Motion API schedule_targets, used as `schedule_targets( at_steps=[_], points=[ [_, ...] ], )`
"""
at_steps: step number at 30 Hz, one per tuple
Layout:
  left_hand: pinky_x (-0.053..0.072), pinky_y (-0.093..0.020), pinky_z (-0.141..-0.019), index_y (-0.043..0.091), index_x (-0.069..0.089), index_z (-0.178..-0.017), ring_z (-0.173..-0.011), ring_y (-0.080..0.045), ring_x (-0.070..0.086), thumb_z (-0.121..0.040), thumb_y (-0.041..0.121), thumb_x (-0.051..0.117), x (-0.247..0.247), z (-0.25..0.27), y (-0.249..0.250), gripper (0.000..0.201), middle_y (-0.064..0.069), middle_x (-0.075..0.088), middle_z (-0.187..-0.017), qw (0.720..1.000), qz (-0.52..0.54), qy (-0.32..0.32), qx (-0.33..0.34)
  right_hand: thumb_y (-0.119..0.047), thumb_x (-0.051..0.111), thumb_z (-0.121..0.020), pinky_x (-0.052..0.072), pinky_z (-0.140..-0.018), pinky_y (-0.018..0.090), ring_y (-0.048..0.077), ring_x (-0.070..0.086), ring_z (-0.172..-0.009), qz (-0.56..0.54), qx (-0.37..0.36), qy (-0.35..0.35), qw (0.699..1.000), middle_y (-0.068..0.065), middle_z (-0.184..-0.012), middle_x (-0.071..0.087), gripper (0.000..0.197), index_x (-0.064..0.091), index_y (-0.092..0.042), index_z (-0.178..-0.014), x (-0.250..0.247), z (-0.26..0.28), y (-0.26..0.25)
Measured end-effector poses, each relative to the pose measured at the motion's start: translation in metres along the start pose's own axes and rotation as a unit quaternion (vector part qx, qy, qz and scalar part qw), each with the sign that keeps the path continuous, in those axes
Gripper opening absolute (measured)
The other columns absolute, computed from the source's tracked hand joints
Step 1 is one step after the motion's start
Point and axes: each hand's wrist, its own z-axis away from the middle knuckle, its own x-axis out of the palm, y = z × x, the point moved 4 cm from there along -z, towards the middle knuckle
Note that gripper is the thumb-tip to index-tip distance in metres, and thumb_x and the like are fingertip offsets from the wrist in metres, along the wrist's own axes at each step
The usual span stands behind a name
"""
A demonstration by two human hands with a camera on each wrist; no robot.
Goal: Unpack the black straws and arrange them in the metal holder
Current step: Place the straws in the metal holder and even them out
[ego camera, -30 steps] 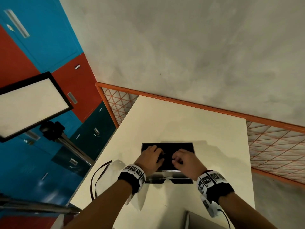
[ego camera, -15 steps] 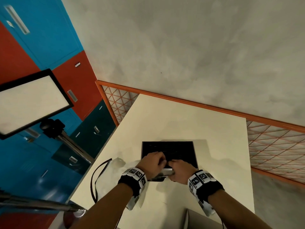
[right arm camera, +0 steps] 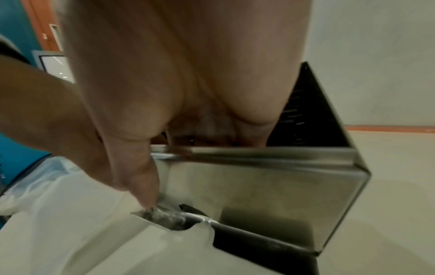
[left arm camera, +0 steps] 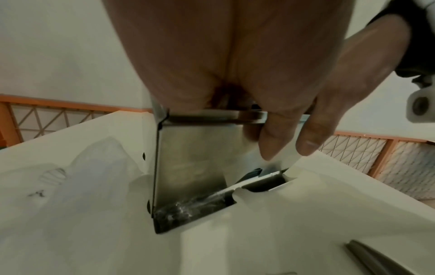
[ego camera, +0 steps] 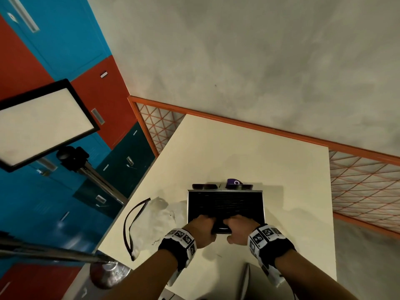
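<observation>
The metal holder (ego camera: 263,204) is a rectangular steel box on the cream table (ego camera: 238,152), filled with black straws (ego camera: 225,202). My left hand (ego camera: 201,227) and right hand (ego camera: 239,227) sit side by side on its near wall. The fingers of both hook over the rim into the straws. In the left wrist view my left hand (left arm camera: 223,65) covers the rim above the holder's shiny front wall (left arm camera: 193,167). The right wrist view shows my right hand (right arm camera: 188,74) the same way, with straws (right arm camera: 306,115) behind it and a thumb (right arm camera: 141,182) pointing down the front wall (right arm camera: 259,186) to a low slot.
A crumpled clear plastic bag (ego camera: 155,221) with a black strap (ego camera: 134,221) lies left of the holder. A purple object (ego camera: 233,182) and dark pieces (ego camera: 204,186) sit just behind it. A light panel on a stand (ego camera: 43,124) is off the table's left edge. An orange railing (ego camera: 259,128) runs behind.
Both hands slid from the top of the straws back to the holder's near rim and curled over it. The purple object and dark pieces behind the holder came into view.
</observation>
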Motion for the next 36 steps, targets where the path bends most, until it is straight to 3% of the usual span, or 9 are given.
schedule_targets(
  at_steps=[7,11,14,18,25,27,30,33,36],
  points=[
    [0.049,-0.038,-0.093,0.015,0.058,-0.122,-0.109,-0.034,0.059,-0.083,0.022,0.064,-0.011,-0.012,-0.002,0.040,-0.013,0.062,-0.120,0.999,0.011,0.039,-0.007,-0.028,0.057,-0.084,0.049,-0.093,0.040,0.026,0.055,-0.117,-0.007,-0.018,0.054,0.998,0.000,-0.127,0.054,0.043,0.053,-0.021,-0.126,-0.001,0.002,-0.002],
    [0.050,-0.036,-0.089,0.014,0.058,-0.121,-0.108,-0.034,0.060,-0.081,0.020,0.067,-0.010,-0.015,-0.004,0.041,-0.013,0.063,-0.118,0.999,0.012,0.035,-0.013,-0.025,0.059,-0.083,0.052,-0.088,0.037,0.029,0.060,-0.110,0.005,-0.016,0.022,1.000,0.006,-0.124,0.059,0.044,0.055,-0.018,-0.126,-0.001,-0.005,-0.009],
    [0.053,-0.036,-0.086,0.014,0.057,-0.122,-0.105,-0.034,0.063,-0.079,0.018,0.071,-0.007,-0.016,-0.006,0.045,-0.013,0.066,-0.117,0.999,0.010,0.018,-0.033,-0.024,0.059,-0.083,0.051,-0.079,0.031,0.030,0.064,-0.101,0.017,0.001,-0.003,1.000,0.009,-0.116,0.064,0.038,0.058,-0.016,-0.120,0.003,-0.009,-0.012],
    [0.056,-0.039,-0.086,0.012,0.061,-0.116,-0.101,-0.037,0.066,-0.082,0.025,0.070,-0.006,-0.017,-0.006,0.037,-0.015,0.068,-0.113,0.998,-0.003,-0.003,-0.061,-0.022,0.061,-0.082,0.048,-0.077,0.031,0.030,0.063,-0.100,-0.008,0.003,0.009,1.000,0.010,-0.112,0.065,0.035,0.057,-0.012,-0.116,0.001,-0.011,-0.006],
    [0.054,-0.040,-0.086,0.011,0.062,-0.125,-0.104,-0.040,0.064,-0.092,0.027,0.061,0.000,-0.017,-0.002,0.037,-0.018,0.062,-0.120,0.994,-0.052,-0.045,-0.088,-0.020,0.061,-0.083,0.043,-0.078,0.026,0.029,0.059,-0.107,-0.076,0.002,-0.012,0.997,0.010,-0.119,0.061,0.050,0.047,-0.016,-0.130,-0.002,-0.009,0.006],
    [0.056,-0.039,-0.085,0.011,0.062,-0.122,-0.103,-0.039,0.065,-0.089,0.026,0.064,-0.001,-0.017,-0.002,0.036,-0.018,0.063,-0.118,0.994,-0.044,-0.047,-0.094,-0.019,0.063,-0.083,0.044,-0.076,0.027,0.030,0.061,-0.101,-0.055,-0.005,-0.020,0.998,0.012,-0.111,0.062,0.041,0.054,-0.010,-0.121,-0.003,-0.010,0.002],
    [0.057,-0.039,-0.082,0.010,0.064,-0.112,-0.097,-0.036,0.067,-0.084,0.023,0.066,-0.002,-0.017,-0.002,0.031,-0.016,0.067,-0.110,0.995,-0.020,-0.046,-0.090,-0.023,0.062,-0.083,0.042,-0.067,0.028,0.026,0.056,-0.079,-0.007,0.018,-0.049,0.999,0.007,-0.083,0.057,0.017,0.057,-0.010,-0.093,0.000,-0.012,-0.006],
    [0.057,-0.039,-0.085,0.010,0.064,-0.114,-0.101,-0.035,0.066,-0.082,0.022,0.069,-0.002,-0.015,-0.003,0.034,-0.016,0.066,-0.111,0.995,-0.002,-0.032,-0.090,-0.029,0.061,-0.082,0.040,-0.066,0.030,0.023,0.051,-0.073,0.012,0.043,-0.091,0.995,0.000,-0.065,0.046,0.018,0.052,-0.014,-0.081,0.001,-0.016,-0.011],
    [0.055,-0.037,-0.088,0.008,0.063,-0.116,-0.104,-0.035,0.065,-0.082,0.021,0.069,-0.002,-0.014,-0.004,0.037,-0.016,0.065,-0.116,0.995,-0.004,-0.017,-0.095,-0.030,0.063,-0.078,0.039,-0.064,0.029,0.022,0.050,-0.070,0.010,0.035,-0.092,0.995,-0.003,-0.062,0.046,0.018,0.055,-0.014,-0.077,-0.002,-0.018,-0.014]
  ],
)
